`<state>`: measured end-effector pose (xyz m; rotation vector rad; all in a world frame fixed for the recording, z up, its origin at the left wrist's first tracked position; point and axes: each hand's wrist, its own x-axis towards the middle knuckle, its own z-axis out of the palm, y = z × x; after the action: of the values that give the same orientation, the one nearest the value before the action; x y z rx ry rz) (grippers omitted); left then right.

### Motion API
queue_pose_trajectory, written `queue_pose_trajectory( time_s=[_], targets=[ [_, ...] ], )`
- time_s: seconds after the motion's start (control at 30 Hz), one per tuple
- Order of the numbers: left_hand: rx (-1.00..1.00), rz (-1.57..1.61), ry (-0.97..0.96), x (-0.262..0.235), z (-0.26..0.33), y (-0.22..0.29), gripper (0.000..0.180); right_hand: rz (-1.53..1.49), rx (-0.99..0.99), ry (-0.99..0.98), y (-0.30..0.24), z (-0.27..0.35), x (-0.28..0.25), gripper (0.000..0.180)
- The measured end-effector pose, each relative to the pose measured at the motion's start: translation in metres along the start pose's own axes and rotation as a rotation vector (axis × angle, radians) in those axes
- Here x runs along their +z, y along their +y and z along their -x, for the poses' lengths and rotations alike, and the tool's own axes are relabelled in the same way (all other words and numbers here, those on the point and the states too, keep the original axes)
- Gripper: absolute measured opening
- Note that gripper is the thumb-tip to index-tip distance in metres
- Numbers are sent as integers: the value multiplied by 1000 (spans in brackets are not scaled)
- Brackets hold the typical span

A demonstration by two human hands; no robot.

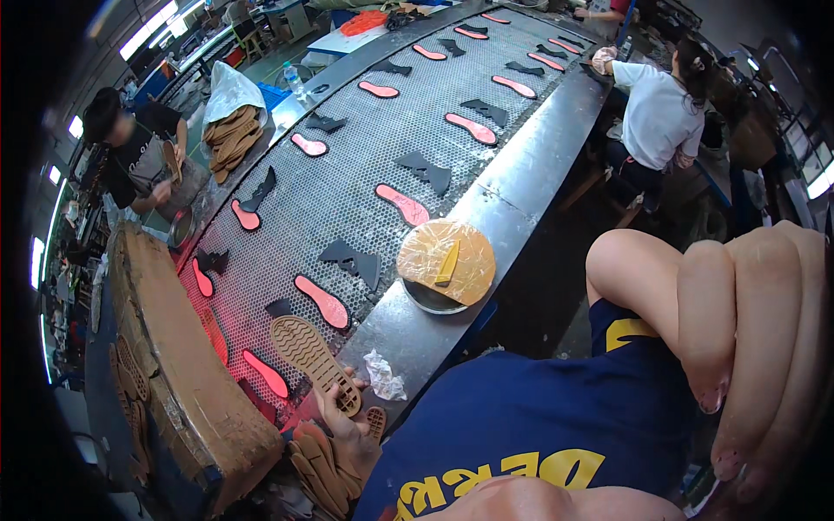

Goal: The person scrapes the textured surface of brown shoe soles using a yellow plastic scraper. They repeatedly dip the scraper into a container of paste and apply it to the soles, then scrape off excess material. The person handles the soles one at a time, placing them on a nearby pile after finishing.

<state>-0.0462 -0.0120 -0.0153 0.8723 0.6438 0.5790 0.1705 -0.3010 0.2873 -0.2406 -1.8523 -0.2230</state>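
One tan shoe sole (pixel 314 363) is gripped in the left hand (pixel 347 425), tread side up, with its toe end poking out over the near edge of the perforated conveyor belt (pixel 347 187). The right hand (pixel 747 339) is way up close to the camera on the right side, fingers curled in loosely and holding nothing that I can see.

Just below the left hand there's a stack of more tan soles (pixel 317 464), and right beside it a crumpled white rag (pixel 380 375) lies on the metal rim (pixel 521 165) of the belt. A bit further up that rim sits a round pot with a yellowish film over it (pixel 445 260), and a small yellow scraper (pixel 448 263) lies on top.

The belt itself carries rows of pink insoles (pixel 323 301) and dark cut pieces (pixel 350 260), running well off into the distance. On the left a wooden tabletop (pixel 165 347) runs alongside, with a person in a dark shirt (pixel 130 156) working at its far end. Another person in a white shirt (pixel 660 108) sits on the right side of the belt.
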Motion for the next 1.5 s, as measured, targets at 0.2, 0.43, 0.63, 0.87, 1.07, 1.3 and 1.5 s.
queue_pose_trajectory(
  time_s=[0.2,0.43,0.63,0.87,1.07,1.3,1.5],
  targets=[
    [-1,49,-27,0,1,-1,54,16,7,12,-10,-2,-3,30],
    [-52,77,-22,-1,2,-4,53,35,19,22,-24,-15,3,33],
    [-77,86,-73,6,3,-8,52,-3,39,26,-25,-20,11,36],
    [-21,64,-44,-28,-1,-27,46,-353,269,-138,-24,64,6,22],
    [-108,147,12,1,0,-29,42,811,1723,582,88,336,-1,28],
    [-131,52,-9,22,-6,-28,54,1389,2024,445,96,473,45,46],
    [-141,5,-36,31,-10,-33,59,1362,2121,454,118,485,50,54]
  ],
)
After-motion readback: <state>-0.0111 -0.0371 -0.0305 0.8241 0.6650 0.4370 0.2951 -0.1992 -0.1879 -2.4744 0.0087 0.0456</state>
